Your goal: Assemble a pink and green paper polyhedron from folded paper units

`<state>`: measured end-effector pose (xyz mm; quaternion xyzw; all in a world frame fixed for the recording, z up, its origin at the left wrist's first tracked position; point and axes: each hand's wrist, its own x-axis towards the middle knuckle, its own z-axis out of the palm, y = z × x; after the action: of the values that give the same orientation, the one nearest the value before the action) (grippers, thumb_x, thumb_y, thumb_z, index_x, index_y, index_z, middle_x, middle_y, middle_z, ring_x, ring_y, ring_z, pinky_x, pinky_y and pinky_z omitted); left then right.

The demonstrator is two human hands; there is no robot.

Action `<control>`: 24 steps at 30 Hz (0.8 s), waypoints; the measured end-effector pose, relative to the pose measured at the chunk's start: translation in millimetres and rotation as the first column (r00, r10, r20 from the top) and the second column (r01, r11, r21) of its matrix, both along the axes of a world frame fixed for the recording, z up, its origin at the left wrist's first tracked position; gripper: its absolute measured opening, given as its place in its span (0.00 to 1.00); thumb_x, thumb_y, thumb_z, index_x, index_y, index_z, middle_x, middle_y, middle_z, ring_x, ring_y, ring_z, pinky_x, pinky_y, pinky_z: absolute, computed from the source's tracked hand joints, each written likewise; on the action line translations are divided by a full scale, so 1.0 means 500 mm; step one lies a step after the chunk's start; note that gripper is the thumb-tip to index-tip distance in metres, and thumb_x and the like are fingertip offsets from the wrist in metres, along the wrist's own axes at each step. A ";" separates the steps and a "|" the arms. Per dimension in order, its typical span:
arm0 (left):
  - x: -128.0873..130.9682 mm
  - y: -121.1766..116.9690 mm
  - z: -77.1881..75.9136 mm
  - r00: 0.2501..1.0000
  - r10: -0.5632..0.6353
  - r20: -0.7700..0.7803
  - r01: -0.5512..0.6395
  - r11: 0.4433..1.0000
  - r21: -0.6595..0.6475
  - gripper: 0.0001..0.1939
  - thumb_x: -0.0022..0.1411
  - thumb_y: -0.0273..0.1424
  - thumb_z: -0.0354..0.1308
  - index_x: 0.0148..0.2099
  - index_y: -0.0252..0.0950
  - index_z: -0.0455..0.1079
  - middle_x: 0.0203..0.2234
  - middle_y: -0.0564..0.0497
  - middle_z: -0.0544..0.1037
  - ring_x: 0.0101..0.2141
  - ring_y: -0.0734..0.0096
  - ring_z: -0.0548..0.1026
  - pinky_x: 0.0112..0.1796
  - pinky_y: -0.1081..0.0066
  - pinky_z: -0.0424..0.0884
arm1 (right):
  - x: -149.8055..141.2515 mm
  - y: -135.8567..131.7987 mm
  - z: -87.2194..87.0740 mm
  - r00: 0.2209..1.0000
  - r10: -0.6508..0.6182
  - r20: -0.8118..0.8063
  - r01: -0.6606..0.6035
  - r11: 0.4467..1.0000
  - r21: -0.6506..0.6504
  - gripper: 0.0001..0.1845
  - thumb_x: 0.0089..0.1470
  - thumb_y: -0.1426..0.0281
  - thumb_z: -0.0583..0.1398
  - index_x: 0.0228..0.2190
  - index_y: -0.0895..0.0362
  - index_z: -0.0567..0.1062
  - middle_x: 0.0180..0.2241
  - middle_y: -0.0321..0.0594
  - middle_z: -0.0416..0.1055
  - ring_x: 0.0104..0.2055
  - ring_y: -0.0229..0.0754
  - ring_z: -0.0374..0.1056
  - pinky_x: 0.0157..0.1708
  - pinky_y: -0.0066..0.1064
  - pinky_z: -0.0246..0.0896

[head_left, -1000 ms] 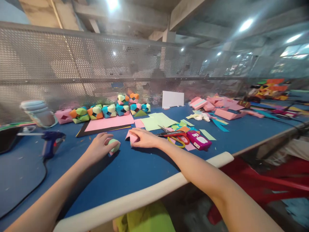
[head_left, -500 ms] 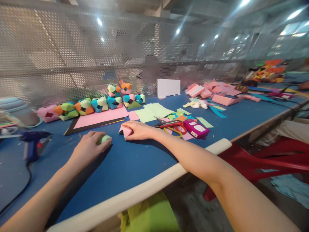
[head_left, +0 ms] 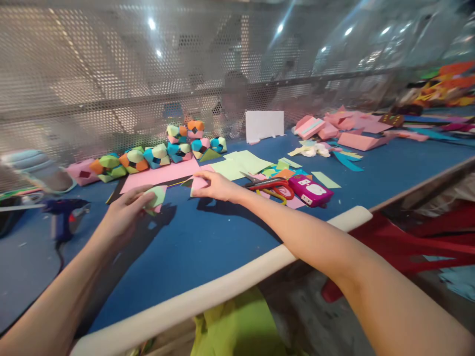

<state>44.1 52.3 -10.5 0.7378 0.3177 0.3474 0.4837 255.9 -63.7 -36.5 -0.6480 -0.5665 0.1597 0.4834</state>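
Observation:
My left hand (head_left: 129,210) is closed on a small folded paper piece (head_left: 159,198), pale green with a pink edge, held a little above the blue table (head_left: 185,257). To its right, my right hand (head_left: 218,187) grips a pink folded paper piece (head_left: 199,185) between thumb and fingers. The two pieces are apart. Behind my hands lie a pink sheet (head_left: 161,178) on a black one and several pale green sheets (head_left: 243,164). Colourful folded paper balls (head_left: 158,155) stand in a row behind those, two of them stacked on top.
A blue glue gun (head_left: 63,217) with its cord and a lidded cup (head_left: 40,170) stand at left. Scissors (head_left: 272,188), a magenta box (head_left: 310,190) and paper scraps lie right of my right hand. Pink folded papers (head_left: 345,128) pile farther back. A pale padded edge (head_left: 230,291) runs along the front.
My left hand has lifted and turned its piece, showing more of the green paper. My right hand keeps hold of the pink piece, now slightly raised. The camera view has shifted.

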 end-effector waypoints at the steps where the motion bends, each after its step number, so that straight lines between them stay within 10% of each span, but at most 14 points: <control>1: 0.002 -0.004 0.002 0.996 -0.021 0.086 0.030 0.993 -0.111 0.23 0.46 0.40 0.67 0.44 0.35 0.74 0.31 0.51 0.78 0.30 0.71 0.73 0.33 0.71 0.67 | -0.003 0.001 -0.001 0.999 -0.002 -0.051 0.003 1.000 0.015 0.36 0.44 0.64 0.68 0.53 0.64 0.69 0.54 0.50 0.68 0.53 0.47 0.66 0.54 0.37 0.60; 7: 0.006 -0.019 0.009 0.896 -0.108 0.431 0.219 0.951 -0.219 0.19 0.43 0.26 0.66 0.42 0.34 0.74 0.33 0.48 0.78 0.31 0.68 0.74 0.28 0.72 0.68 | -0.029 -0.003 -0.007 0.983 0.041 -0.179 -0.012 0.987 0.160 0.37 0.42 0.61 0.68 0.52 0.61 0.69 0.52 0.48 0.69 0.51 0.47 0.67 0.54 0.40 0.61; 24: -0.015 -0.009 0.006 0.841 -0.282 0.462 0.373 0.920 -0.118 0.25 0.41 0.28 0.71 0.45 0.39 0.76 0.37 0.50 0.77 0.34 0.70 0.74 0.30 0.74 0.70 | -0.085 -0.040 0.010 0.993 0.033 0.112 -0.084 0.870 0.486 0.33 0.49 0.66 0.65 0.56 0.55 0.65 0.57 0.48 0.66 0.59 0.49 0.63 0.60 0.44 0.59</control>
<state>36.4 47.6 -7.7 0.6312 0.1038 0.3809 0.6676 213.5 -83.8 -31.4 -0.4942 -0.6314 -0.0071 0.5976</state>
